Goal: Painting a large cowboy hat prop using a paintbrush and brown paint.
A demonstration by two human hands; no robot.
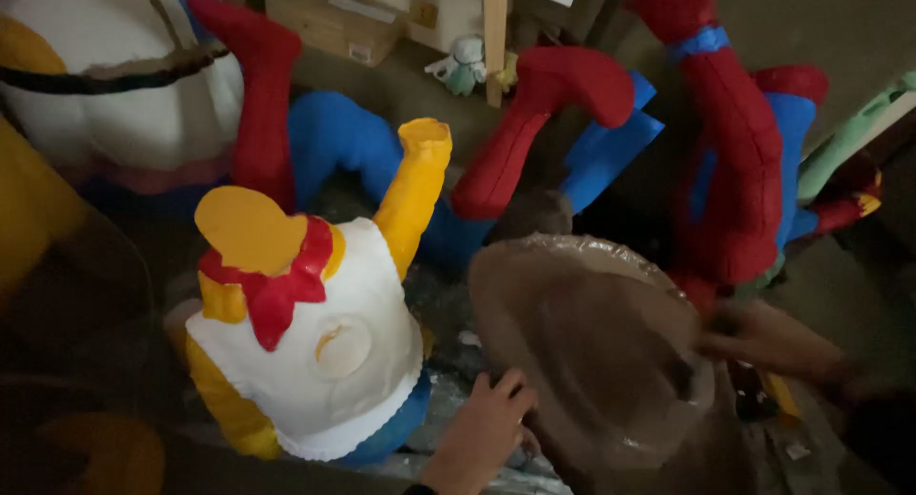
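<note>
Gripping a big brown papier-mâché shell (596, 347) by its two sides, the person seems to be in the middle of steadying or turning it where it sits on the crowded floor. The left hand (485, 430) rests at the shell's lower left edge, fingers together and curled against the rim. The right hand (763, 340) is at the right rim; it is blurred, but the fingers look closed on the edge. The shell lies at lower centre, hollow side up, its rim ragged and glossy.

Judging from that hold, shifting it further calls for a firm grasp on both sides and a careful lift, since there is little room.

Just beside it on the left stands a white, yellow and red cartoon figure (305, 333) with one yellow arm (412, 195) raised, close enough to be knocked. Behind are red and blue costumed figures (735, 161), limbs sprawled toward the shell. A larger white and yellow figure (114, 85) fills the upper left corner, and a wooden post (494, 37) stands at the back.
</note>
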